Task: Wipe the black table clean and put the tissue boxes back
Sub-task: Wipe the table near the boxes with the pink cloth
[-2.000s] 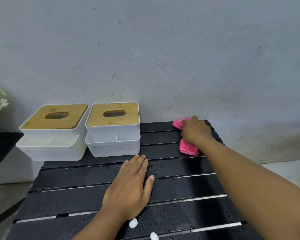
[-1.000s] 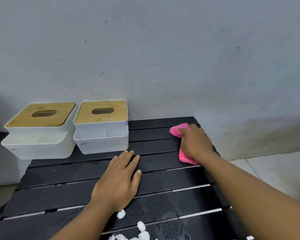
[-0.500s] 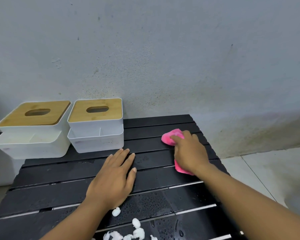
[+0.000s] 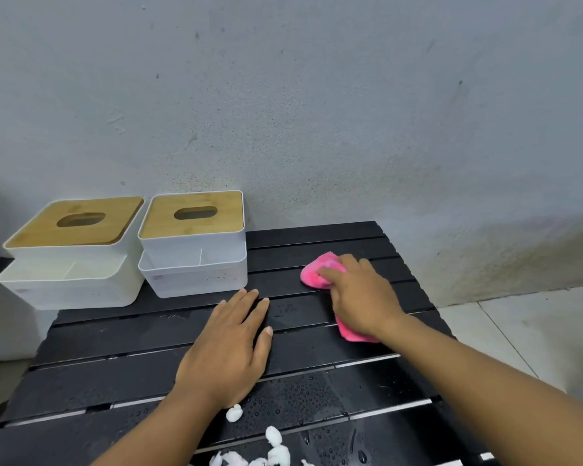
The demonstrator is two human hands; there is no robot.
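- The right hand point(image 4: 360, 297) reaches in from the near right with a long, nearly straight forearm. It lies palm down on a pink cloth point(image 4: 318, 269), its fingers bent over the cloth and gripping it against the desk point(image 4: 115, 371).
- The cloth sits on the far right part of the desk. One end bulges out beyond the fingertips and the other shows beneath the wrist.
- The left hand point(image 4: 229, 351) lies flat on the middle slats, palm down, with its fingers straight, close together and pointing far. It holds nothing.
- The two hands are apart, with bare wet slats between them.
- Two tissue boxes stand side by side at the far left, each white with a wooden lid and an oval slot.
- The right box point(image 4: 196, 250) stands on the desk, just beyond the left hand's fingertips but not touching them.
- The left box point(image 4: 71, 257) reaches past the desk's left edge, and what carries it there cannot be told.
- Water droplets point(image 4: 293, 395) bead on the near slats.
- One white clump point(image 4: 234, 413) lies just beside the left wrist. Several more sit at the near edge, cut off by the frame, so they cannot be counted exactly.
- A grey wall point(image 4: 317, 112) rises behind the desk, and a tiled floor point(image 4: 519, 327) shows at the right.
- In all there are two hands, one cloth and two boxes.
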